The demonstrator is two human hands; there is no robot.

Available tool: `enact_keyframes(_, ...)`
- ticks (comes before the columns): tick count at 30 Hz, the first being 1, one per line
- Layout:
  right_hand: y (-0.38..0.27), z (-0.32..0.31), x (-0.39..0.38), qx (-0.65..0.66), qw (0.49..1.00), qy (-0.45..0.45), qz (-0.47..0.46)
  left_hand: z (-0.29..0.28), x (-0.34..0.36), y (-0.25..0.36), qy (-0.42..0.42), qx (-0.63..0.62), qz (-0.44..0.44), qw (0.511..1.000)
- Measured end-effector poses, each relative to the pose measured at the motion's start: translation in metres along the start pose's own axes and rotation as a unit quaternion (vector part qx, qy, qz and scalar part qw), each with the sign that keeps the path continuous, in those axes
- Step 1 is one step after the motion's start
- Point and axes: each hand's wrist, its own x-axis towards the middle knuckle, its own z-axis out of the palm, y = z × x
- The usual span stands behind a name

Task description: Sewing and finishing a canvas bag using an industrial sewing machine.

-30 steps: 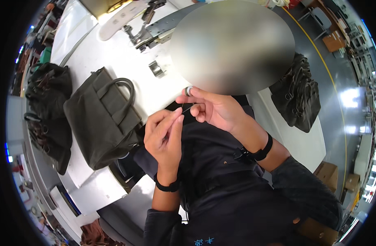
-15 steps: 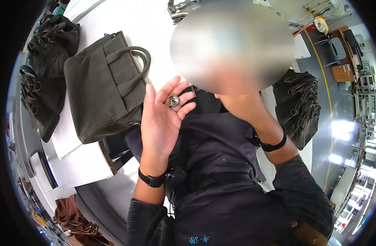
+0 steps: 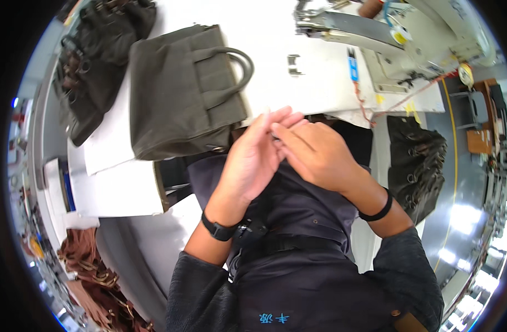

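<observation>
My left hand [image 3: 252,160] is raised palm up in front of my apron, fingers stretched forward and slightly curled. A small round metal bobbin case [image 3: 276,138] lies in it, mostly covered by fingers. Over it bends my right hand [image 3: 317,152], its fingertips pinched together against the left fingers. Whatever those fingertips hold is hidden. Just beyond my hands, to the left, a dark olive handbag [image 3: 173,94] rests on the white table [image 3: 270,33], its handles pointing right.
A sewing machine [image 3: 425,41] stands at the far right of the table. A small metal piece [image 3: 294,65] and blue snips [image 3: 352,65] lie near it. More dark bags [image 3: 98,61] crowd the far left; others [image 3: 416,166] hang at right, and brown ones [image 3: 90,265] at lower left.
My right hand has come down and left from its raised place to meet my left hand. The view has shifted, and the bobbin case, earlier plain on the left fingers, is now mostly covered.
</observation>
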Motion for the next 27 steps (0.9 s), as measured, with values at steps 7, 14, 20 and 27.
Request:
enact_keyframes(7, 0.011, -0.007, -0.007, -0.027, 0.997, 0.055, -0.043, 0.01, -0.013, -0.002, -0.033, 0.054, -0.002, 0.998)
enact_keyframes(14, 0.011, -0.009, -0.012, 0.015, 0.993, 0.115, 0.035, 0.005, 0.0, -0.026, 0.0, 0.063, 0.057, 0.996)
enact_keyframes(20, 0.003, -0.029, -0.02, 0.274, 0.92, 0.098, 0.262, 0.004, 0.009, -0.02, -0.008, 0.065, 0.094, 0.993)
enact_keyframes(27, 0.023, -0.044, -0.001, 0.214, 0.951, 0.094, 0.203, -0.005, -0.007, -0.001, -0.01, 0.06, 0.044, 0.997)
